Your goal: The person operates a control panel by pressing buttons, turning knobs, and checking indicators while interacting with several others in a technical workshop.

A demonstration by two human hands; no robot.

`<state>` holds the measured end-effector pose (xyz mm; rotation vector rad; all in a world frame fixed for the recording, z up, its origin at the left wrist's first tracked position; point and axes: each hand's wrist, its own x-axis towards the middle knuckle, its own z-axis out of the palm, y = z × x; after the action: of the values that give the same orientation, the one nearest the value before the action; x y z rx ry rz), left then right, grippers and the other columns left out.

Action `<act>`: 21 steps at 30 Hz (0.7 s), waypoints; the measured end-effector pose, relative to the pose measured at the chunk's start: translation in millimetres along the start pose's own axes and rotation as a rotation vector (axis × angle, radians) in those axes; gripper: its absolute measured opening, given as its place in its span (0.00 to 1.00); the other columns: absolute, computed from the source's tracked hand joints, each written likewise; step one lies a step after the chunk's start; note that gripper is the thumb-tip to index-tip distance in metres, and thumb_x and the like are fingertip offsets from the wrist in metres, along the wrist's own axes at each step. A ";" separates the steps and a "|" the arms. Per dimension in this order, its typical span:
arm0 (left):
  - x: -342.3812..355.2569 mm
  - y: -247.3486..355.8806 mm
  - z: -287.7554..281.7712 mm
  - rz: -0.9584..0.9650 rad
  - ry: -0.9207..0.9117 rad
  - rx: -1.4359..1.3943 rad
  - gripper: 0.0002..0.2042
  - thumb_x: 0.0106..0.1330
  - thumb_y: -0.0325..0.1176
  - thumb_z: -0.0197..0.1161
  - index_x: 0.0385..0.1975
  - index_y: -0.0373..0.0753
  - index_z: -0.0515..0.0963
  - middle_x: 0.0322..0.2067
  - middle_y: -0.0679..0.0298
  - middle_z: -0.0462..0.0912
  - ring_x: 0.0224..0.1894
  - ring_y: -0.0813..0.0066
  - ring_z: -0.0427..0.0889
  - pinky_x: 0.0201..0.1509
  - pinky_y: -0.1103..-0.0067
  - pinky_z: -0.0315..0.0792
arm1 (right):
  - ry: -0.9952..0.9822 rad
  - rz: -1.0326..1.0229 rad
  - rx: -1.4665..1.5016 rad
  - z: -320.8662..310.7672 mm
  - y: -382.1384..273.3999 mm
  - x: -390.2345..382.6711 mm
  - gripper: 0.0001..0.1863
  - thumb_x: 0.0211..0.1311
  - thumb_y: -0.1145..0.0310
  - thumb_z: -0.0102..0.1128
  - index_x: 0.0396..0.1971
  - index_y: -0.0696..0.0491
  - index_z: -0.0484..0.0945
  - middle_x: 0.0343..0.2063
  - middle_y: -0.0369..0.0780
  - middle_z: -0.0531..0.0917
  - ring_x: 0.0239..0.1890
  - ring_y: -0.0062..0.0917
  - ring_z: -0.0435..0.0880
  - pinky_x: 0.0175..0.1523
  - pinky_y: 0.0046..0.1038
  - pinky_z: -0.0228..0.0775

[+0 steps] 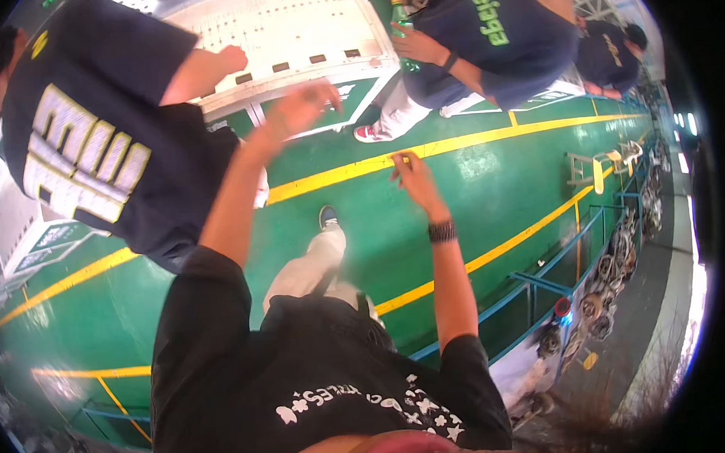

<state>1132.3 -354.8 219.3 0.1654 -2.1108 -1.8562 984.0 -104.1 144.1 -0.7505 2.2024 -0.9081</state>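
My left hand (pixel 307 102), slightly blurred, is raised with fingers apart in front of the white workbench (pixel 321 69), nothing visible in it. My right hand (pixel 411 175) hangs over the green floor (pixel 459 197) with loosely bent, separated fingers and holds nothing. It has a dark band on its wrist. Beyond it, a co-worker (pixel 517 54) in a navy shirt holds a green plastic bottle (pixel 404 40). At the left, another co-worker (pixel 105 158) in a dark shirt reaches a hand (pixel 231 59) to the bench.
A further person (pixel 608 58) stands at the far right bench. Yellow lines (pixel 351 170) run along the floor. A chair (pixel 597 173), blue railings (pixel 530 291) and metal parts (pixel 600 304) line the right side. Another white bench (pixel 10 220) is at the left edge.
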 end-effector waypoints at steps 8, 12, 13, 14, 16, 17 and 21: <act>-51.3 9.7 -260.9 -0.043 0.739 -0.760 0.06 0.64 0.32 0.48 0.26 0.38 0.66 0.14 0.74 0.50 0.14 0.85 0.48 0.18 0.87 0.46 | -0.297 -0.020 0.085 -3.6 -29.5 197.7 0.16 0.62 0.63 0.44 0.39 0.60 0.70 0.26 0.42 0.80 0.21 0.20 0.78 0.25 0.21 0.70; -137.0 -12.0 -304.7 -0.189 1.036 -0.637 0.06 0.63 0.35 0.50 0.25 0.43 0.67 0.12 0.76 0.56 0.14 0.88 0.57 0.20 0.89 0.54 | -0.328 -0.001 0.115 -3.2 -28.8 263.2 0.14 0.61 0.64 0.45 0.38 0.60 0.71 0.20 0.42 0.80 0.14 0.19 0.73 0.23 0.20 0.68; -130.9 -0.6 -278.5 -0.289 1.374 -0.486 0.04 0.62 0.34 0.50 0.29 0.42 0.68 0.16 0.74 0.60 0.17 0.86 0.61 0.23 0.90 0.58 | -0.281 -0.054 0.110 -4.8 -21.6 284.4 0.14 0.60 0.65 0.46 0.37 0.60 0.72 0.20 0.41 0.80 0.14 0.18 0.73 0.23 0.20 0.68; -171.2 -13.4 -280.8 -0.282 1.217 -0.419 0.05 0.62 0.33 0.50 0.34 0.42 0.68 0.21 0.72 0.64 0.20 0.85 0.63 0.27 0.89 0.61 | -0.244 -0.117 0.109 -3.5 -19.4 307.2 0.13 0.59 0.66 0.47 0.36 0.59 0.73 0.20 0.41 0.80 0.14 0.18 0.73 0.23 0.20 0.67; -174.1 -25.2 -213.5 -0.310 1.257 -0.293 0.07 0.64 0.34 0.48 0.38 0.41 0.68 0.22 0.75 0.62 0.25 0.87 0.62 0.29 0.87 0.59 | -0.188 -0.096 0.030 -7.7 -10.0 340.6 0.11 0.57 0.66 0.48 0.34 0.58 0.74 0.22 0.42 0.80 0.17 0.24 0.76 0.26 0.24 0.69; -191.5 -41.5 -187.7 -0.341 1.177 -0.471 0.07 0.66 0.35 0.46 0.35 0.41 0.69 0.22 0.76 0.61 0.26 0.86 0.62 0.28 0.87 0.58 | -0.050 -0.220 -0.134 -5.3 -5.2 357.1 0.10 0.57 0.66 0.49 0.34 0.55 0.75 0.22 0.42 0.80 0.19 0.28 0.77 0.29 0.27 0.69; -164.8 -102.6 -4.8 -0.772 1.253 -0.677 0.10 0.66 0.38 0.46 0.25 0.42 0.68 0.14 0.77 0.51 0.15 0.87 0.50 0.20 0.85 0.48 | 0.110 -0.458 -0.315 15.8 -10.2 373.4 0.07 0.54 0.66 0.54 0.32 0.50 0.76 0.28 0.43 0.75 0.35 0.38 0.75 0.41 0.33 0.67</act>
<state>1276.0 -325.5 92.1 1.6050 -0.5318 -1.8301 760.1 -376.0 18.7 -1.4283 2.3442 -0.8341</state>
